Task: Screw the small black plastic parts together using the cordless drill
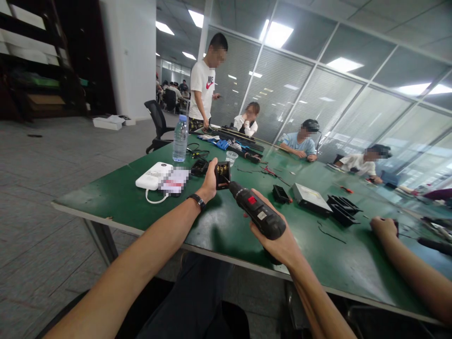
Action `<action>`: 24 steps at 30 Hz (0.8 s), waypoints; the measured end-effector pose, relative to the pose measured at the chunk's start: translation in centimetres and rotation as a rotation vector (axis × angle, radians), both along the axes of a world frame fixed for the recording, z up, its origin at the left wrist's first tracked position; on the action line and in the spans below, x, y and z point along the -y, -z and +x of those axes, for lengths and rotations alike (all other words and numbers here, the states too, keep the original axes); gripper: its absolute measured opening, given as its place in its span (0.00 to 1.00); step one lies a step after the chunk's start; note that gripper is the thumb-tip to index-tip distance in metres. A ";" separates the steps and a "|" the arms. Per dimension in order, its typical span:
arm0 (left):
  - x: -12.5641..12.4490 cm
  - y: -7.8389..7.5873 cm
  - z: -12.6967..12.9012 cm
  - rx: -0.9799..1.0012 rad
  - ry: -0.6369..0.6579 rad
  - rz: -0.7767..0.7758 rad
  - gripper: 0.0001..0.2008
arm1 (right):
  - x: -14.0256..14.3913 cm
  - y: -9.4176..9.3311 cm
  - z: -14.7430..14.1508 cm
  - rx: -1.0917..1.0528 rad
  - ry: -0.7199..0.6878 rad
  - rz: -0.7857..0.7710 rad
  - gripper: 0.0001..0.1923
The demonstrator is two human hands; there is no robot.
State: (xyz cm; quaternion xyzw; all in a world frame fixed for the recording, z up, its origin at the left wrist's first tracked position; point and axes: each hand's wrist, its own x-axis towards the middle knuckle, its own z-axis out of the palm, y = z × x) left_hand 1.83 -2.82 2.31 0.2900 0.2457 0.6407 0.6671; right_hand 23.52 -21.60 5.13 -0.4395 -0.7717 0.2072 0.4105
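Note:
My left hand (209,181) grips a small black open-fronted box (222,175) with brass-coloured pieces inside, holding it up above the green table. My right hand (271,235) is wrapped around the handle of a black cordless drill (259,212) with a red switch on top. The drill's tip points at the box and reaches its lower right part; whether it touches a screw is too small to tell. Behind my left hand lies another dark box-like part (199,167). A clear plastic cup (231,157) stands just beyond the held box.
On the green table (123,188) are a water bottle (180,140), a white power bank (154,175) cabled to a phone (174,181), black trays (342,209) and a silver-grey case (310,198). A co-worker's hand (384,227) is at the right. Several people are around the far side.

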 end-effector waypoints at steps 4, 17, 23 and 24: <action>0.0 0.2 -0.2 -0.077 -0.051 0.028 0.29 | 0.2 -0.1 -0.1 0.016 0.013 0.003 0.50; -0.2 0.5 -0.1 -0.144 -0.072 0.082 0.28 | 0.2 -0.3 -0.4 0.032 0.034 -0.018 0.52; -0.3 0.5 -0.1 -0.132 -0.067 0.078 0.29 | 0.0 -0.3 -0.3 0.009 0.037 -0.015 0.52; -0.3 0.5 -0.1 -0.138 -0.067 0.082 0.29 | -0.1 -0.3 -0.2 0.003 0.031 -0.019 0.52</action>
